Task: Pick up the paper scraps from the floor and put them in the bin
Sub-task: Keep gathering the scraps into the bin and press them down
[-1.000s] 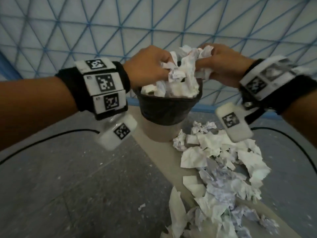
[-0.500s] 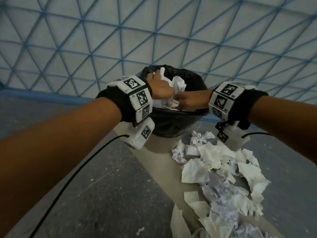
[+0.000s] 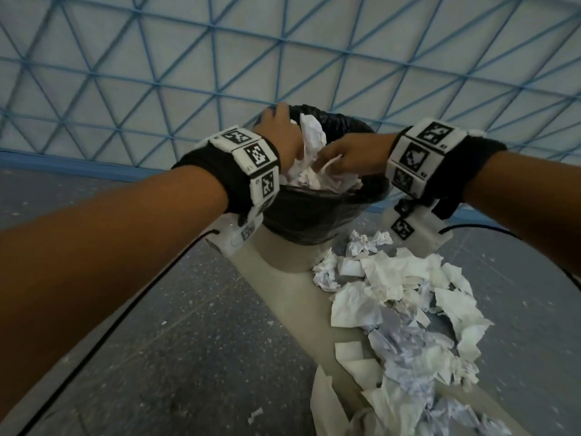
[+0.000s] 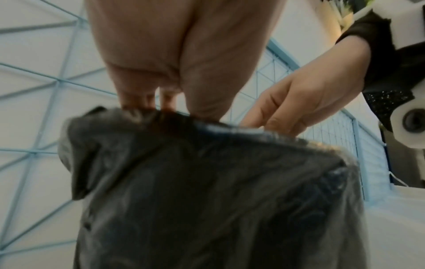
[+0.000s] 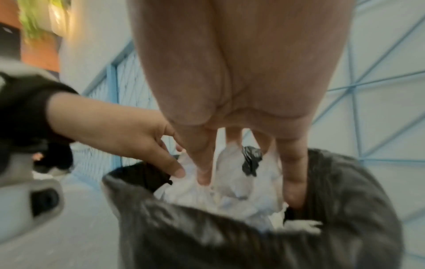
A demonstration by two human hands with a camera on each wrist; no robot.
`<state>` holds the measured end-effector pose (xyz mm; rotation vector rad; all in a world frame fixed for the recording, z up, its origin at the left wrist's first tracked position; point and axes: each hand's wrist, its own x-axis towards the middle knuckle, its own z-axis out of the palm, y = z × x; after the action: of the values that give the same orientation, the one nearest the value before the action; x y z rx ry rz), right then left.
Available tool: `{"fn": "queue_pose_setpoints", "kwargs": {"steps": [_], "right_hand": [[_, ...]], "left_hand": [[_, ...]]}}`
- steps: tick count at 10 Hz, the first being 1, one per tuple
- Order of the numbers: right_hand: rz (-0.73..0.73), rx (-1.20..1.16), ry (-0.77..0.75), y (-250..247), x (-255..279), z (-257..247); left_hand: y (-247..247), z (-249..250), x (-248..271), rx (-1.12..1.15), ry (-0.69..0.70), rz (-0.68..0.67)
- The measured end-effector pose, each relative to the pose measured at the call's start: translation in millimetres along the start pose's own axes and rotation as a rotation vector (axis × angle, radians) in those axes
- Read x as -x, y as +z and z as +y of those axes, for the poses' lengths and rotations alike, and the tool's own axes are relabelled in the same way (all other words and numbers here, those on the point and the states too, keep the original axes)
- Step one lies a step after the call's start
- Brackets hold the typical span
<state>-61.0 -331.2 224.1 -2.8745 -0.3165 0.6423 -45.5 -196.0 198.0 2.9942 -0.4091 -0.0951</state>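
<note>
Both hands (image 3: 309, 149) released, fingers pressing paper in bin (image 3: 314, 212); grey speckled floor (image 3: 195, 335).

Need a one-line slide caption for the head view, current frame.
Both hands, left hand and right hand, press crumpled paper into the black-lined bin; paper scraps remain on the floor beside it.

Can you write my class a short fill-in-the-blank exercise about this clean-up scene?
1. Both hands reach into the top of the ____, which is lined with a black bag.
2. The left hand and right hand press down on crumpled ____ inside it.
3. More scraps lie in a heap on the ____, beside the container.

Missing words: bin; paper; floor
</note>
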Motion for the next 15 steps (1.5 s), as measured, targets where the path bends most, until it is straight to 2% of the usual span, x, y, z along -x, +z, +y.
{"fn": "queue_pose_setpoints", "kwargs": {"steps": [1, 2, 3, 4, 5, 6, 7, 8, 9, 10, 11, 12, 13, 14, 15], "right_hand": [[0.189, -0.024, -0.019, -11.1, 18.2, -0.9], [0.273, -0.009, 0.062, -2.7, 23.3, -1.1], [0.055, 0.067, 0.124, 14.0, 16.5, -4.1], [0.029, 0.073, 0.120, 18.8, 12.5, -4.2], [0.233, -0.085, 0.083, 7.9, 25.3, -1.7], [0.495, -0.149, 0.037, 5.4, 52.1, 15.1], [0.705, -0.242, 0.042, 27.2, 71.5, 39.6], [0.768, -0.270, 0.143, 58.5, 73.4, 74.0], [0.619, -0.234, 0.277, 90.7, 69.5, 112.5], [0.277, -0.110, 0.378, 121.9, 62.7, 146.6], [0.042, -0.067, 0.412, 150.7, 55.4, 168.3], [0.044, -0.096, 0.459, 173.3, 40.7, 186.0], [0.104, -0.133, 0.471, 189.2, 16.3, 195.4], [0.170, -0.191, 0.452, 200.0, -9.7, 196.7], [0.172, -0.238, 0.409, 203.9, -30.7, 194.1]], "left_hand": [[-7.4, -7.6, 3.7, 0.086, 0.126, 0.249], [-9.0, -0.3, 9.8, 0.224, 0.129, 0.165], [5.7, 8.0, 4.8, 0.082, 0.092, -0.154], [12.0, 17.7, 7.3, -0.047, 0.140, -0.238], [-4.9, 19.3, 6.7, -0.083, 0.109, -0.123], [-21.9, 20.1, 19.0, -0.035, 0.102, 0.048], [-25.8, 30.7, 39.8, 0.041, 0.164, 0.268], [-19.8, 49.9, 63.2, 0.221, 0.340, 0.432], [8.5, 72.9, 83.8, 0.361, 0.772, 0.369], [59.0, 92.7, 93.5, 0.148, 0.865, 0.038], [124.3, 98.4, 79.9, 0.110, 0.655, -0.247], [171.2, 95.8, 55.3, 0.274, 0.389, -0.416], [208.0, 101.5, 35.9, 0.348, 0.227, -0.489], [236.0, 110.3, 24.0, 0.294, 0.159, -0.522], [247.9, 115.6, 27.1, 0.114, 0.168, -0.537]]}}
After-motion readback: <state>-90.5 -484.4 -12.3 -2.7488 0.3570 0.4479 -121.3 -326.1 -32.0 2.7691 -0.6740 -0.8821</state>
